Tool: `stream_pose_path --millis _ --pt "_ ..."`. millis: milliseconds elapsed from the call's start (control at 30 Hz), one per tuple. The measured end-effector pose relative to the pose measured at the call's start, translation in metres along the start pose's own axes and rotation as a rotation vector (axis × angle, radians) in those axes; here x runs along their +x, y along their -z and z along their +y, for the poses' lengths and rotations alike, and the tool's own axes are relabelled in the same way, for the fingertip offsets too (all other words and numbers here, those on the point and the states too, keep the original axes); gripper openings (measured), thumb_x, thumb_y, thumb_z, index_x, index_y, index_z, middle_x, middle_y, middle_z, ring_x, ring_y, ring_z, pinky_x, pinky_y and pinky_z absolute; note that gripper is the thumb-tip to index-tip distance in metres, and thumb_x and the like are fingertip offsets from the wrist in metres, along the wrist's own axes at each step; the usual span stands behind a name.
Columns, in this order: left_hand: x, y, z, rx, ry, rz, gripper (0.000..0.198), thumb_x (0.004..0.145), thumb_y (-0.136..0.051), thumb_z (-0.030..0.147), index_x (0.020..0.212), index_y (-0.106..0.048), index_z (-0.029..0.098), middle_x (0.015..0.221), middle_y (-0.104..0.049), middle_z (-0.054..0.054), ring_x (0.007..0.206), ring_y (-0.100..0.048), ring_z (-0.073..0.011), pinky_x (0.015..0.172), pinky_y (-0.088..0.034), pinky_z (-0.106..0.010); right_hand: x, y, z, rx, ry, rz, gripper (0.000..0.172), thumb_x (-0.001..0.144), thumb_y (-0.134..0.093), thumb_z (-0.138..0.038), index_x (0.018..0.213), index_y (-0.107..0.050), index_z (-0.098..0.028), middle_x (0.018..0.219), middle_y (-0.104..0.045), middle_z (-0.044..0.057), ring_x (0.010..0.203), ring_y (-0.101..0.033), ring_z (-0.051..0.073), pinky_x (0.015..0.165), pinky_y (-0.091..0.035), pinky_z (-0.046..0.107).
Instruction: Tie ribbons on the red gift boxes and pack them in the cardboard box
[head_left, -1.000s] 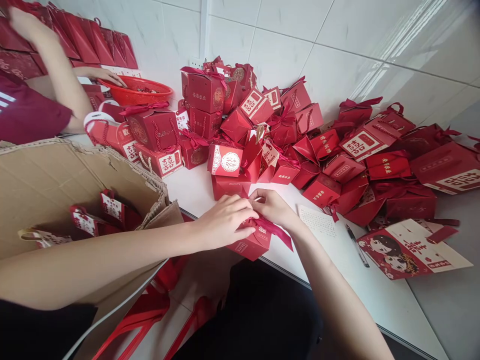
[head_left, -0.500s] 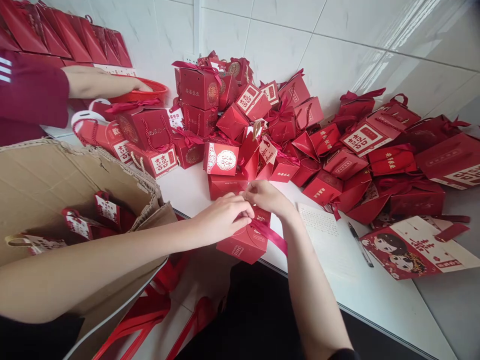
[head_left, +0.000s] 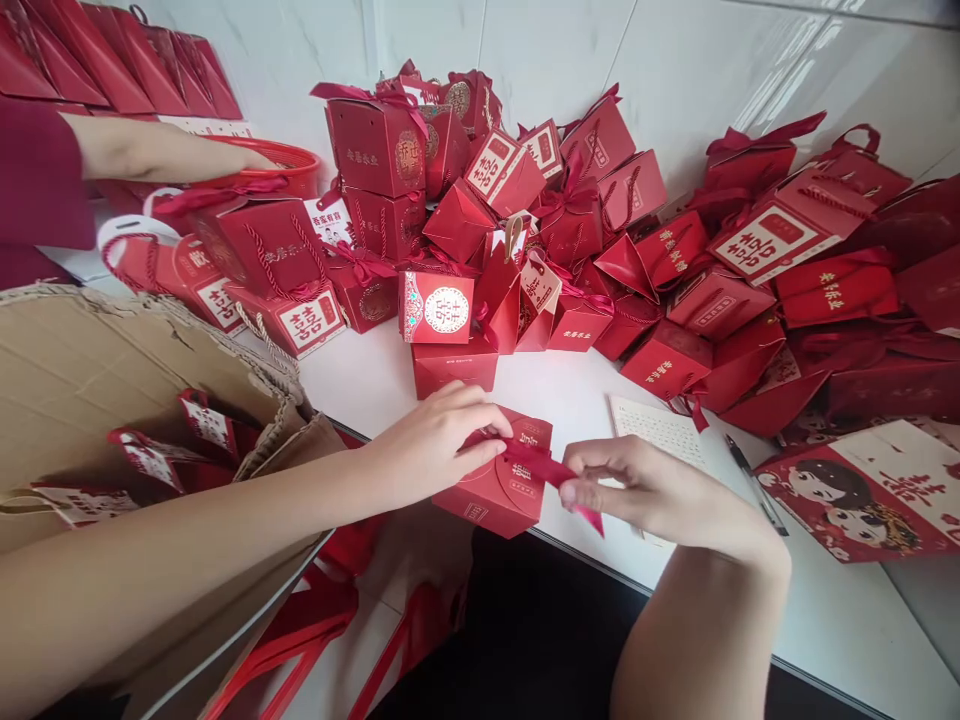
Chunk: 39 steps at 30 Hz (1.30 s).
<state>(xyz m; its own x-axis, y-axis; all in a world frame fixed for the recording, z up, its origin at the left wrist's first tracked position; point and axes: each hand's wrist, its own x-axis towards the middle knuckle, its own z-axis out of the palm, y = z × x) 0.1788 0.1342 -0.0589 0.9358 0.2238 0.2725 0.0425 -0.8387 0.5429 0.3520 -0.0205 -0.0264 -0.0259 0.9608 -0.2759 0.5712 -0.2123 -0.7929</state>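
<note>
A small red gift box (head_left: 487,505) with gold lettering sits at the table's front edge, a dark pink ribbon (head_left: 536,463) running across its top. My left hand (head_left: 439,435) rests over the box's far left side, its thumb and fingers curled together on the ribbon where it meets the lid. To the right of the box, my right hand (head_left: 652,490) pinches the ribbon between thumb and fingers and draws it taut, a loose tail hanging below. What lies under my left fingers is partly hidden.
Red gift boxes (head_left: 375,150) are piled along the wall. A cardboard carton (head_left: 135,340) stands at left. A written sheet (head_left: 660,430), a pen (head_left: 750,480) and a printed box (head_left: 825,500) lie at right. Another person's arm (head_left: 157,150) reaches into a red basket (head_left: 304,180).
My right hand has moved right and toward me, away from my left hand, pulling the ribbon out sideways. My left hand stays at the box. The view has shifted slightly.
</note>
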Motion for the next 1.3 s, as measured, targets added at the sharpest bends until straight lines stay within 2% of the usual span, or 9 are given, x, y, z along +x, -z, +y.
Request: stream_pose_path --millis 133,300,533,733,833,967,1033,1167,1300 --pt "-0.002 0.000 0.001 -0.032 -0.005 0.027 0.008 0.086 -0.050 0.023 0.090 -0.055 0.019 0.089 -0.058 -0.001 0.089 -0.051 -0.0161 0.080 -0.042 -0.029 0.011 0.003 0.002 0.143 0.138 0.201 0.034 0.084 -0.051 -0.046 0.066 -0.055 -0.018 0.063 -0.055 0.001 0.061 -0.050 0.012 0.060 -0.041 0.026" --pt "-0.001 0.002 0.002 -0.041 -0.016 0.018 0.007 0.086 -0.049 0.021 0.089 -0.055 0.018 0.087 -0.058 -0.001 0.088 -0.051 -0.0155 0.079 -0.042 -0.029 0.029 0.005 0.020 0.228 0.137 0.454 0.031 0.079 -0.056 -0.047 0.068 -0.058 -0.018 0.060 -0.053 0.000 0.059 -0.048 0.013 0.058 -0.041 0.027" --pt "-0.001 0.002 0.002 -0.060 -0.021 0.025 0.011 0.086 -0.048 0.020 0.095 -0.055 0.019 0.086 -0.059 -0.001 0.086 -0.051 -0.0155 0.078 -0.043 -0.029 0.037 0.004 0.030 0.358 0.144 0.529 0.026 0.077 -0.058 -0.044 0.070 -0.058 -0.018 0.061 -0.051 0.000 0.059 -0.047 0.013 0.059 -0.039 0.028" --pt "-0.001 0.001 0.003 -0.036 -0.050 -0.005 0.033 0.088 -0.044 0.015 0.119 -0.050 0.023 0.094 -0.055 -0.003 0.093 -0.050 -0.0158 0.088 -0.041 -0.033 0.062 -0.005 0.034 0.396 0.025 0.580 0.029 0.073 -0.059 -0.045 0.066 -0.057 -0.017 0.054 -0.046 -0.004 0.053 -0.040 0.010 0.055 -0.033 0.026" --pt "-0.001 0.000 0.001 -0.010 -0.073 -0.038 0.033 0.089 -0.042 0.017 0.119 -0.054 0.025 0.100 -0.053 -0.005 0.099 -0.049 -0.0172 0.092 -0.039 -0.035 0.071 -0.008 0.041 0.311 -0.060 0.556 0.031 0.072 -0.060 -0.047 0.066 -0.057 -0.016 0.055 -0.046 -0.003 0.052 -0.040 0.010 0.054 -0.032 0.026" --pt "-0.001 0.000 -0.002 0.000 -0.023 -0.054 0.032 0.089 -0.044 0.023 0.118 -0.058 0.022 0.101 -0.053 -0.006 0.101 -0.048 -0.0191 0.092 -0.040 -0.036 0.060 -0.010 0.043 0.080 -0.181 0.819 0.035 0.073 -0.057 -0.054 0.077 -0.055 -0.018 0.062 -0.052 -0.001 0.054 -0.045 0.013 0.052 -0.033 0.027" --pt "0.000 0.001 -0.003 0.006 0.005 -0.057 0.034 0.088 -0.046 0.025 0.119 -0.057 0.021 0.103 -0.053 -0.007 0.102 -0.047 -0.0197 0.093 -0.040 -0.037 0.047 -0.012 0.036 0.031 -0.203 0.921 0.040 0.077 -0.050 -0.059 0.070 -0.052 -0.020 0.056 -0.047 -0.001 0.051 -0.043 0.013 0.050 -0.032 0.026" --pt "0.000 0.002 -0.001 0.052 0.021 -0.053 0.037 0.087 -0.047 0.028 0.122 -0.054 0.021 0.104 -0.051 -0.007 0.103 -0.046 -0.0205 0.095 -0.039 -0.038 0.033 -0.023 0.011 0.069 -0.200 0.732 0.062 0.085 -0.026 -0.065 0.046 -0.045 -0.020 0.043 -0.035 -0.001 0.043 -0.036 0.012 0.048 -0.029 0.027" --pt "-0.002 0.000 -0.001 0.091 -0.060 -0.015 0.035 0.089 -0.043 0.024 0.122 -0.054 0.025 0.100 -0.050 -0.007 0.099 -0.046 -0.0199 0.091 -0.041 -0.038 0.037 -0.034 0.001 0.045 -0.184 0.642 0.060 0.083 -0.035 -0.063 0.042 -0.042 -0.020 0.043 -0.037 -0.001 0.043 -0.034 0.011 0.048 -0.028 0.027"
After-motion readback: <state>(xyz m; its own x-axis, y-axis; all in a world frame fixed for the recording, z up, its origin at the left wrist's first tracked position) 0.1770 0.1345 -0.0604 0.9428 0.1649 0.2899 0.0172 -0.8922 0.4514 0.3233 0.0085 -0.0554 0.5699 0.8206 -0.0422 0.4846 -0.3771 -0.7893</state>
